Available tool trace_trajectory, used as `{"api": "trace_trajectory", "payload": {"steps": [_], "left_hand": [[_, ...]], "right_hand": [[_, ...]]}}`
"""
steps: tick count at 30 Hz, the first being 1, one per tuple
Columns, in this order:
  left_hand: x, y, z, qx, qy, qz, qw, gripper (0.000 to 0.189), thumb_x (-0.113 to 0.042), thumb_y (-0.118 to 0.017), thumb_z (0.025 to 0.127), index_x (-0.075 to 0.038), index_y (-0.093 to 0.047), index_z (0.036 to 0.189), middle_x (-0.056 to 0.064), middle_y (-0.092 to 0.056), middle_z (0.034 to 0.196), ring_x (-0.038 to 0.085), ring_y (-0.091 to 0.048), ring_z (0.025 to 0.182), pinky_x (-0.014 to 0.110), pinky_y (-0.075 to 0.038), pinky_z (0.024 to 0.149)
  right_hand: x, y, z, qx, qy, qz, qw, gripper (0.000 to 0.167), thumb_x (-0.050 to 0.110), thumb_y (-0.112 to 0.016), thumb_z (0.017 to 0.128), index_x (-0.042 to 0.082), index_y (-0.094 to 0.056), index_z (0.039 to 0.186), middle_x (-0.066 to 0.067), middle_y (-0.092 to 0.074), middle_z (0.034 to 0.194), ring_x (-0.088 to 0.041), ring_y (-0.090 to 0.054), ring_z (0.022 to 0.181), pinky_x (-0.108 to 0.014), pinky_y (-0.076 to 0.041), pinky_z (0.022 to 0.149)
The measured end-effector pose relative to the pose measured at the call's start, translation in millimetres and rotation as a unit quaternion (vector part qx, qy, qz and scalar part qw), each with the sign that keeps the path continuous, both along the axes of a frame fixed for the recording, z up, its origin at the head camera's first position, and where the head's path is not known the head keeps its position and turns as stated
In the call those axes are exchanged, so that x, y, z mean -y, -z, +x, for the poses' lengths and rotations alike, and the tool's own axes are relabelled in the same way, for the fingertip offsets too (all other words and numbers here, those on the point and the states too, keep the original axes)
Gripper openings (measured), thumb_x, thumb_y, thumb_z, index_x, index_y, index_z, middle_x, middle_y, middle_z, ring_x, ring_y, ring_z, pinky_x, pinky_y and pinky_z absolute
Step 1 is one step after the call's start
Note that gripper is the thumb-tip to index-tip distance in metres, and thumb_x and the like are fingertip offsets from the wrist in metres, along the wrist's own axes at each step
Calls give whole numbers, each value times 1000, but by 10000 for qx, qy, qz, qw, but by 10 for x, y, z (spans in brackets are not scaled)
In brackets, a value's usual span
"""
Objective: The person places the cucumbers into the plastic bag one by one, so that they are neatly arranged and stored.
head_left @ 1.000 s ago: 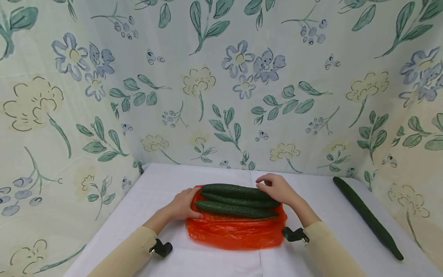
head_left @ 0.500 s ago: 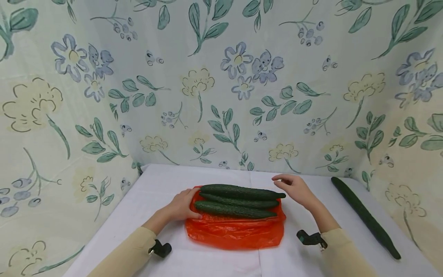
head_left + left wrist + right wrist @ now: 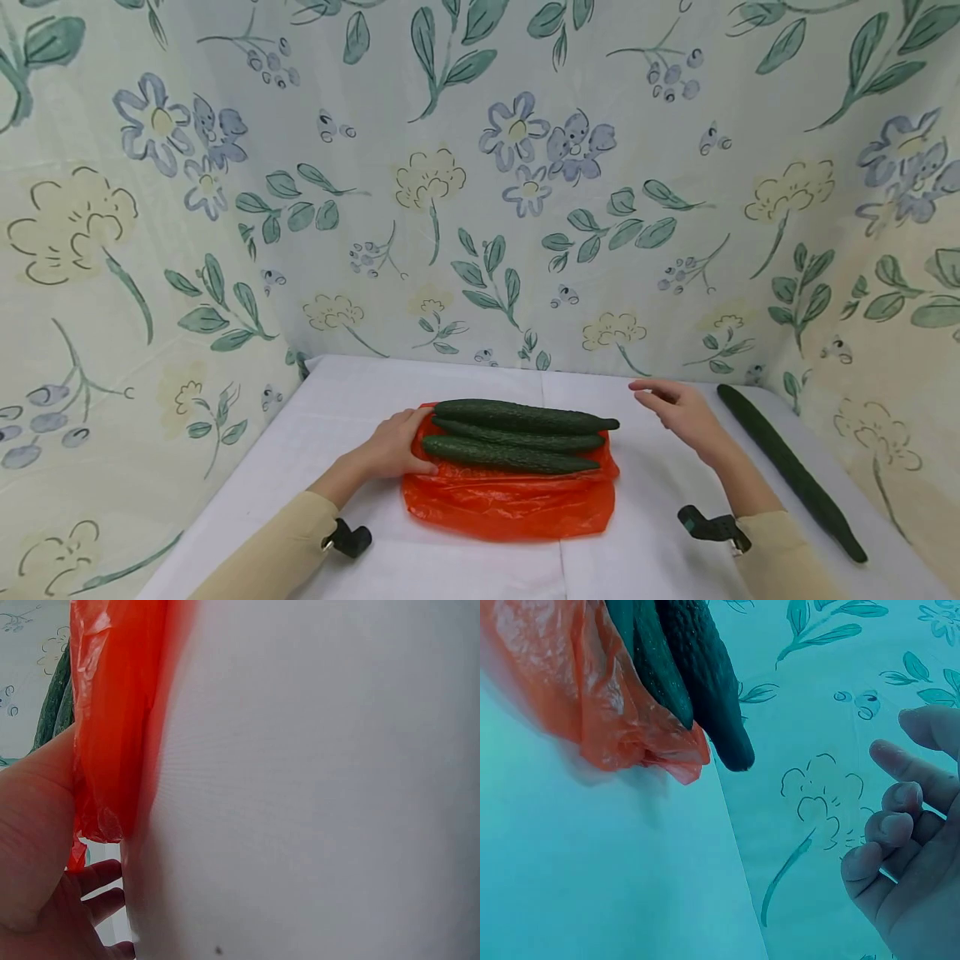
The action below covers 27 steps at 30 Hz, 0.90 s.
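My left hand (image 3: 390, 444) holds the left end of a red plastic bag (image 3: 510, 506), its thumb at the front and its fingers round the back. Three dark green cucumbers lie side by side on the bag: a back cucumber (image 3: 525, 414), a middle cucumber (image 3: 517, 437) and a front cucumber (image 3: 510, 456). The back cucumber's tip (image 3: 736, 754) sticks out past the bag at the right. My right hand (image 3: 675, 410), its fingers loosely bent, holds nothing. It hovers between the bag and a fourth, long cucumber (image 3: 791, 471) at the table's right side.
A white cloth (image 3: 645, 550) with a crease down its middle covers the table. Behind and on both sides hangs a flower-patterned curtain (image 3: 480, 208). Small black cameras sit on both wrists, among them the right wrist camera (image 3: 708, 527).
My right hand has left the back cucumber's right end and moved right, toward the lone cucumber. The back cucumber's tip has come into view. The left hand and bag have stayed in place.
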<state>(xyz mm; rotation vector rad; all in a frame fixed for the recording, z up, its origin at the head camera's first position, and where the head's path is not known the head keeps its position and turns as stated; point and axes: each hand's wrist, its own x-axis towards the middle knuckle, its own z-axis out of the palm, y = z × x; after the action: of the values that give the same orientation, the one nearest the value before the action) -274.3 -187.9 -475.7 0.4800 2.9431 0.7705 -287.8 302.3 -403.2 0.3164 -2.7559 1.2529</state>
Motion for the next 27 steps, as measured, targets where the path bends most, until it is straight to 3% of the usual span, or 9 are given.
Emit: {"api": "trace_trajectory", "payload": {"steps": [3,13,19,27], "left_hand": [[6,7,-4,-26,8,-4,10000,100,-51,-88,70,-23,-38,152,6,-51,142,31,-46,131,61,-40,109],[8,13,-12,-33,2,2,10000,100,-51,-88,70,-23,-38,152,7,-51,142,31,-47,130,61,-40,108],[11,28,-23,-51,1,-57,10000,100,-52,-88,70,-23,-37,152,6,-51,141,30,-47,130,59,-40,109],[9,30,-30,-11,13,-64,10000,101,-52,-88,70,-23,-37,152,6,-51,142,30,-47,130,60,-40,108]], "right_hand": [[-92,-4,17,54,119,-8,9999,51,45,-55,102,8,-60,137,-13,-53,92,-23,-51,77,-27,-48,62],[-335,-82,174,165,517,71,9985,57,50,-51,103,7,-57,140,-10,-52,86,-22,-51,70,-29,-45,61],[-516,-28,206,127,615,-35,9980,58,51,-52,102,6,-57,140,-7,-52,89,-24,-53,70,-30,-43,61],[-750,39,240,55,671,-216,9975,58,50,-53,102,4,-56,138,-3,-50,78,-24,-53,67,-30,-43,60]]}}
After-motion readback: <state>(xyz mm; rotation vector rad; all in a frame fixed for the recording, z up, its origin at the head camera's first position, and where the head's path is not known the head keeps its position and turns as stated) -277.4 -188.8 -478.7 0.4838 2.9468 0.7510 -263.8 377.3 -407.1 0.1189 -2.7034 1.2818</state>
